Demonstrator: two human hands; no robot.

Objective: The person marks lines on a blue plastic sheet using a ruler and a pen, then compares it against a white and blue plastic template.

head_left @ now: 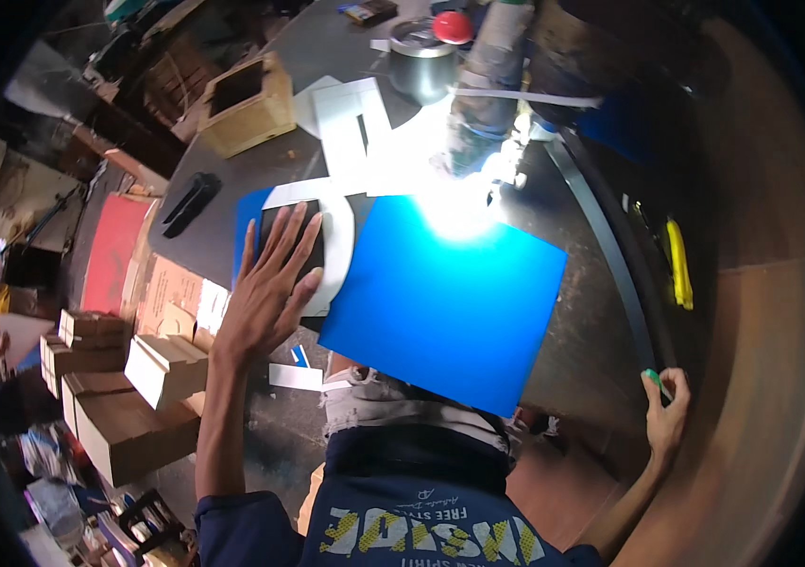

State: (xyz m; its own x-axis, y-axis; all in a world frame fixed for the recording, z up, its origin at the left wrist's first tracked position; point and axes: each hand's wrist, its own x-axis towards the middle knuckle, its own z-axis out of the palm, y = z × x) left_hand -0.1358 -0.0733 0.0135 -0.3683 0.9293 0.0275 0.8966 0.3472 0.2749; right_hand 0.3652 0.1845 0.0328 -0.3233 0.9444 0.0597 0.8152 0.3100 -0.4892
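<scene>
Your dark metal surface (pixel 232 236) carries everything here. Largest on it is the square bright blue sheet (pixel 445 307), lying flat near the surface's near edge, one corner pointing toward your body and its far corner washed out by glare. Just left of it lies the white curved cut-out strip (pixel 338 248), bending round a dark panel, with part of a second blue sheet (pixel 248 213) under them. Beyond, toward the far edge, lie white cut-out shapes (pixel 351 123), an open cardboard box (pixel 244 104) at the far left corner, and a round steel tin (pixel 421 61) with a red cap (pixel 453 26) beside it. A long grey metal strip (pixel 610 255) curves along the right edge.

Your left hand (pixel 270 283) lies flat, fingers spread, grip open, pressing the dark panel and touching the white strip. Your right hand (pixel 667 411) pinches the near end of the grey strip; there the grip is closed round it, with a small green tip showing above the fingers.
</scene>
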